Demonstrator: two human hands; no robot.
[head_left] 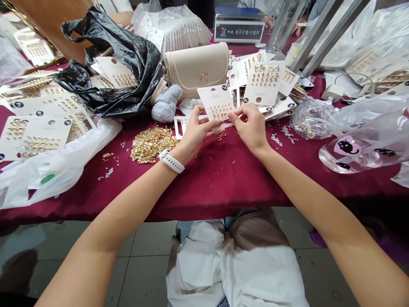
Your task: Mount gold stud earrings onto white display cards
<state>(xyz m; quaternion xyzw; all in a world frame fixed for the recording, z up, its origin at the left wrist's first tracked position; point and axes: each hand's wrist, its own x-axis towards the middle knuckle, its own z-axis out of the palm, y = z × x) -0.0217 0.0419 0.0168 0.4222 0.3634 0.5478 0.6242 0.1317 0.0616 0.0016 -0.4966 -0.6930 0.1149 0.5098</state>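
White earring card (211, 97) pinched above the maroon tablecloth (223, 187).
Fingers of left hand (196, 132) and right hand (251, 128) closed on its lower edge; only lower rows filled with gold studs (220, 111) (loose gold pile (150, 144) remains).

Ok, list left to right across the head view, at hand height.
White card of gold earrings, pile of loose gold pieces, left hand, right hand, clear plastic bag of gold pieces, clear bag printed with a black cat
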